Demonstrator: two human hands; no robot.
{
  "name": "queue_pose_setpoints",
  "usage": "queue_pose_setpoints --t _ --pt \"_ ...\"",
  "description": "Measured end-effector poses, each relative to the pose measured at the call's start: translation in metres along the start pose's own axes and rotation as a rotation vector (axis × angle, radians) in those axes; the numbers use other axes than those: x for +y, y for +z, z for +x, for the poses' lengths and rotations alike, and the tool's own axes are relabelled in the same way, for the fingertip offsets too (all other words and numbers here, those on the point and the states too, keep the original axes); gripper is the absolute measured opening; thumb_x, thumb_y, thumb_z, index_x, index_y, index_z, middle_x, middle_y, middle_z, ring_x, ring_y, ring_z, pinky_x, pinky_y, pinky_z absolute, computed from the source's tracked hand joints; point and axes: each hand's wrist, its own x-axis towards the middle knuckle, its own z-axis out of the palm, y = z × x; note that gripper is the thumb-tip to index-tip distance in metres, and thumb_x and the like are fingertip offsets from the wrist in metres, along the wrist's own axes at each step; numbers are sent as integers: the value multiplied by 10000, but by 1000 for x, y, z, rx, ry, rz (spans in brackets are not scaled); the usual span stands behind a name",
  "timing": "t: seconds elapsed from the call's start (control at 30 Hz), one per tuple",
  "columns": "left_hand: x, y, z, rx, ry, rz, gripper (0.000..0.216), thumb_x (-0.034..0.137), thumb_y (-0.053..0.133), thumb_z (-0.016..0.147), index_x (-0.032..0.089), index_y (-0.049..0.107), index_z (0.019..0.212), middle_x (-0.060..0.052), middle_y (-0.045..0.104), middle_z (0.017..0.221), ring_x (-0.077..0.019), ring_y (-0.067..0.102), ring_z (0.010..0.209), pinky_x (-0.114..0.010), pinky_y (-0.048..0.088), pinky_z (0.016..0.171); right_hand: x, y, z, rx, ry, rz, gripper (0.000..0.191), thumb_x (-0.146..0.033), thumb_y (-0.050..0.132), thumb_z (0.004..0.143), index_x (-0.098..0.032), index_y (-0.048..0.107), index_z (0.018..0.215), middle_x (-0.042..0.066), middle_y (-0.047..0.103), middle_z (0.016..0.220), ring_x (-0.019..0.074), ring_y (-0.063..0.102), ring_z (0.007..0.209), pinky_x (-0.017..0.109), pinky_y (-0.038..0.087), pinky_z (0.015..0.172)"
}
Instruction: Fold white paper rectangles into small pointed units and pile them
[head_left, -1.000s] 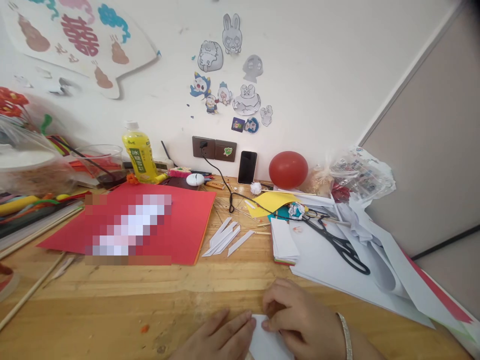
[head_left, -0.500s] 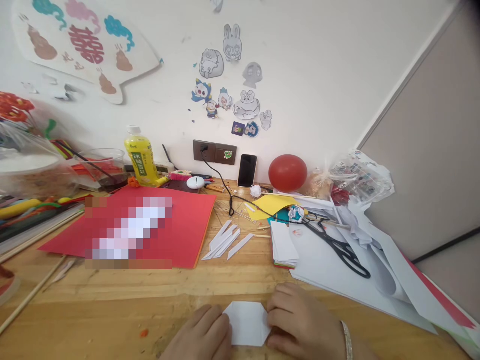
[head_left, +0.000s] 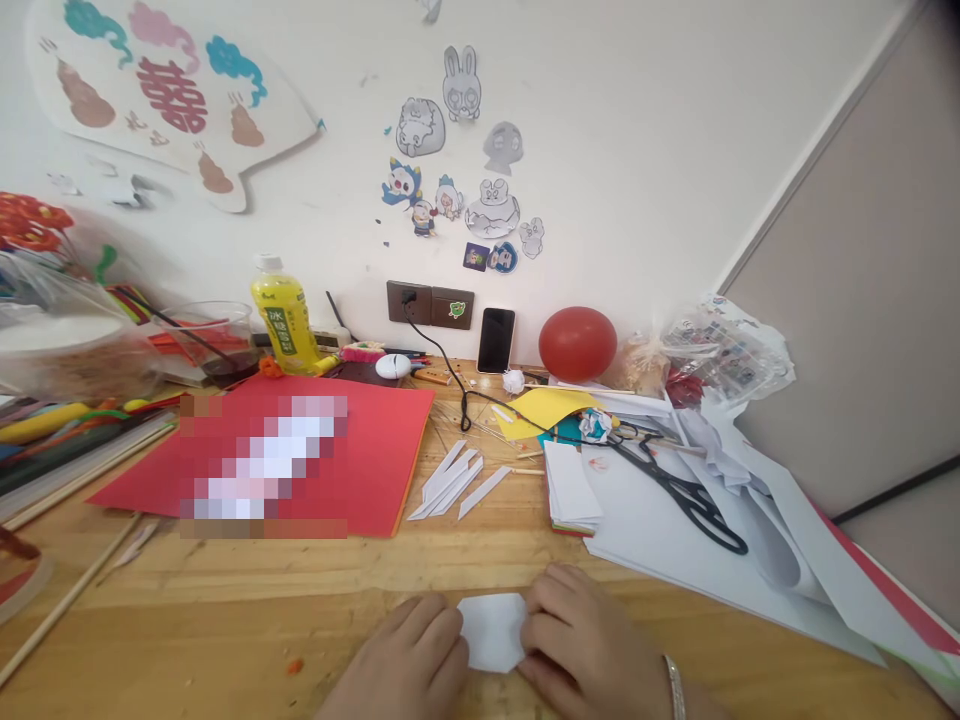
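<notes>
A small folded piece of white paper (head_left: 493, 630) lies on the wooden table (head_left: 225, 620) at the near edge. My left hand (head_left: 409, 665) presses on its left side with the fingers curled over the edge. On the right side of the paper rests my right hand (head_left: 581, 650), fingers bent and pinching the fold; a thin bracelet (head_left: 673, 685) is on that wrist. Only the middle of the paper shows between the hands.
A red sheet (head_left: 360, 450) lies left of centre, white paper strips (head_left: 454, 480) beside it. Black scissors (head_left: 686, 495) rest on a pile of white sheets (head_left: 652, 530) at the right. A yellow bottle (head_left: 283, 320), a phone (head_left: 496, 340) and a red balloon (head_left: 577, 343) stand by the wall.
The hands drew apart, then closed in again on the paper; the visible part of the white paper is narrower than half a second ago. The view shifted slightly.
</notes>
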Motion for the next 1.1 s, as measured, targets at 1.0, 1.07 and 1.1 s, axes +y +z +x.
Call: queue_pose_setpoints --t 1.0,1.07,1.1 --pt "2 10 16 21 -187 354 165 61 504 753 189 542 657 -40 551 688 -241 530 648 -353 429 599 -9 11 5 59 270 54 117 -75 506 803 -182 500 757 21 519 781 181 460 731 311 339 665" --pt "1 9 16 2 -195 345 156 65 514 749 190 544 659 -38 557 694 -239 537 647 -353 433 597 -10 12 5 85 170 -28 129 -76 504 853 -189 536 800 17 518 778 175 452 721 301 330 654" --pt "1 9 16 -9 -200 340 152 65 518 744 191 544 664 -35 559 699 -236 539 649 -351 435 600 -11 12 5 99 104 -83 139 -91 507 886 -198 558 812 12 513 762 173 445 710 298 319 644"
